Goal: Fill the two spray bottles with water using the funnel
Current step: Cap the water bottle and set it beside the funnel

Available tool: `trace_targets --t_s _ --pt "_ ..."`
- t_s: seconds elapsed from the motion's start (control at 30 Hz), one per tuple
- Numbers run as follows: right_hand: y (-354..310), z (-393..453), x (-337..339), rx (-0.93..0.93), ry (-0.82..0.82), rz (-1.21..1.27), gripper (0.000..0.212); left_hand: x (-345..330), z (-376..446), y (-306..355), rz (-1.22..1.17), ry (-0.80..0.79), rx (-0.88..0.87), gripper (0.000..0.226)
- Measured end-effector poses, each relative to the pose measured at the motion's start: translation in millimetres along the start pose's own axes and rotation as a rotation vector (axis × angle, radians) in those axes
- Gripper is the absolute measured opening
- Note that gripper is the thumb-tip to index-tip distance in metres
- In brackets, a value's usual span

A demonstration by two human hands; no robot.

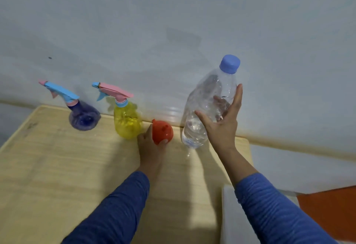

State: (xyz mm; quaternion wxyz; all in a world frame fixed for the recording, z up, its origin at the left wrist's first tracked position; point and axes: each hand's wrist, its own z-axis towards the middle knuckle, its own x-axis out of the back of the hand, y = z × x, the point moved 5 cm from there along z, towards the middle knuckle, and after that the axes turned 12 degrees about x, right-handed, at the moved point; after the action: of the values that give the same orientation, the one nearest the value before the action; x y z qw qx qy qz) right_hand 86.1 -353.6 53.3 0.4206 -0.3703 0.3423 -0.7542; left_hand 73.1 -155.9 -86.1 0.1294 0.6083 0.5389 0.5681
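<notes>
Two spray bottles stand at the back of the wooden table (57, 166), against the wall: a purple spray bottle (83, 117) with a blue trigger head on the left, and a yellow spray bottle (127, 121) with a pink trigger head to its right. Both trigger heads are screwed on. My left hand (149, 143) grips the red funnel (162, 131), which lies spout-up beside the yellow bottle. A large clear water bottle (210, 99) with a blue cap stands further right, partly filled. My right hand (221, 120) is spread against its side, fingers wrapping around it.
A pale wall runs right behind the bottles. The table's right edge ends just past the water bottle. A white surface (229, 215) and an orange object (331, 209) sit at the lower right.
</notes>
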Motion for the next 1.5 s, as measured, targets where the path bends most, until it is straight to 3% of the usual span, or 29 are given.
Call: trace_targets --t_s 0.2,0.43,0.5,0.63,0.73,0.87,0.93,1.07,1.23,1.5 --pt "6.2 4.2 -0.7 0.015 -0.048 0.032 0.119 -6.9 -1.2 -1.8 0.046 0.054 0.029 0.074" --pt "6.6 -12.1 6.1 -0.061 -0.161 0.042 0.13 -4.6 -1.1 0.6 0.191 -0.01 0.043 0.078" --pt "9.7 -25.4 12.3 -0.096 -0.158 0.028 0.122 -2.1 -2.6 0.4 0.211 -0.043 0.043 0.077" --pt "25.0 -59.4 23.3 -0.255 -0.161 -0.129 0.076 9.7 -9.4 0.6 0.332 -0.103 0.025 0.066" --pt "32.7 -80.8 22.8 -0.41 -0.39 -0.46 0.054 21.4 -16.6 0.0 0.612 -0.183 -0.049 0.057" --pt "28.7 -106.5 17.4 -0.581 -0.839 -0.805 0.046 38.0 -29.0 6.9 0.895 -0.247 -0.207 0.046" --pt "20.3 -115.8 19.4 -0.605 -0.93 -0.916 0.045 46.3 -37.6 14.4 0.947 -0.258 -0.286 0.037" --pt "0.9 -129.6 34.1 -0.645 -0.878 -1.011 0.035 51.4 -59.5 34.6 1.037 -0.304 -0.45 0.02" --pt "-26.9 -148.9 67.5 -0.662 -0.75 -1.092 0.031 25.2 -103.4 59.4 1.232 -0.367 -0.776 0.028" --pt "-30.5 -206.9 124.5 -0.738 -0.545 -1.096 0.027 -39.2 -201.7 61.0 1.123 -0.613 -1.043 0.041"
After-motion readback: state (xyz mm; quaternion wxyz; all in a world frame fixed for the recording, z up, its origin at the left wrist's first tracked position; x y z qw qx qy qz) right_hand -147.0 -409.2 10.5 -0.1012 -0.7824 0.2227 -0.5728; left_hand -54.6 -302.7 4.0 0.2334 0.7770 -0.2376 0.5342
